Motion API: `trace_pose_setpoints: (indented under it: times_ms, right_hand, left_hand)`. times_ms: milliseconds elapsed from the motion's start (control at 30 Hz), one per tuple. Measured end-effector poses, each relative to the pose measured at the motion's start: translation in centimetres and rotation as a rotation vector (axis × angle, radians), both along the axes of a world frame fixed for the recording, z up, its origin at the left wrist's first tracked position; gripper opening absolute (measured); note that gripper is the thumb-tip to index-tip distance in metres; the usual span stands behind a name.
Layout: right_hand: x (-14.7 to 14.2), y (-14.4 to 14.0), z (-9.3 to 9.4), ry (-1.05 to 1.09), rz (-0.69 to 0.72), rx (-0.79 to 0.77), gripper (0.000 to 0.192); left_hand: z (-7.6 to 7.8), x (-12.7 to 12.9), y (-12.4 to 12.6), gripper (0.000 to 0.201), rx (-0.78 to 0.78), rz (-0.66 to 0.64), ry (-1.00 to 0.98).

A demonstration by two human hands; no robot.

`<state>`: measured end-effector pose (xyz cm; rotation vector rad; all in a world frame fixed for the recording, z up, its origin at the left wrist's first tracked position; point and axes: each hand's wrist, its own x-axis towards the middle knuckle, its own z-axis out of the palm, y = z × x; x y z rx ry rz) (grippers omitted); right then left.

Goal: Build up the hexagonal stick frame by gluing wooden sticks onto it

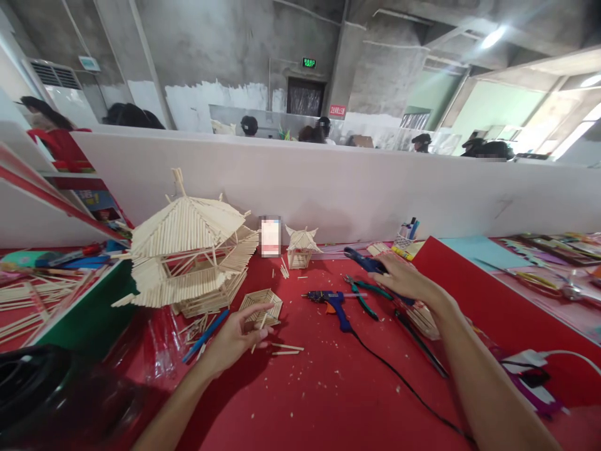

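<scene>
You are pinching a thin stick in your left hand [235, 338] just beside the hexagonal stick base [261, 308], while your right hand [399, 275] is closing on the blue tool [364, 260] beyond the glue gun [331, 302]; its trailing cord [399, 379] could snag, I judge.

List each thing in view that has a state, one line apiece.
left hand: holding a thin stick
right hand: resting on the dark blue tool
glue gun: lying on its side, corded
large stick pavilion: tilted
small stick pavilion: upright
</scene>
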<state>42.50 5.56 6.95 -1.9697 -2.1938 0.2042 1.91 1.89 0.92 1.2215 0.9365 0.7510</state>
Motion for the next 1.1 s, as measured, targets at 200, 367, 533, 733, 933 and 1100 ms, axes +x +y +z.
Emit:
trace_pose_setpoints:
  times_ms: [200, 367, 533, 733, 933, 1100]
  right_hand:
    - [-8.3, -1.9, -0.5, 0.439, 0.460, -0.366, 0.037]
    - [-12.7, -1.5, -1.3, 0.450, 0.605, -0.379, 0.031]
    - [-14.1, -0.7, -1.4, 0.413, 0.754, -0.313, 0.032]
    - [-14.7, -0.4, -1.5, 0.252, 0.793, -0.402, 0.040]
    - [-14.6, -0.8, -1.2, 0.243, 0.758, -0.369, 0.038]
    - [-14.6, -0.8, -1.1, 0.249, 0.756, -0.369, 0.037]
  left_hand:
    - [0.2, -0.1, -0.1, 0.071, 0.100, -0.002, 0.038]
    - [-0.4, -0.7, -0.1, 0.069, 0.148, -0.033, 0.071]
    - [-0.5, -0.8, -0.3, 0.068, 0.112, -0.075, 0.099]
    - [-0.9, -1.0, -0.2, 0.072, 0.074, -0.089, 0.131]
    - [-1.1, -1.3, 0.0, 0.068, 0.077, -0.104, 0.133]
    - [-0.9, -1.2, 0.0, 0.067, 0.066, -0.106, 0.112]
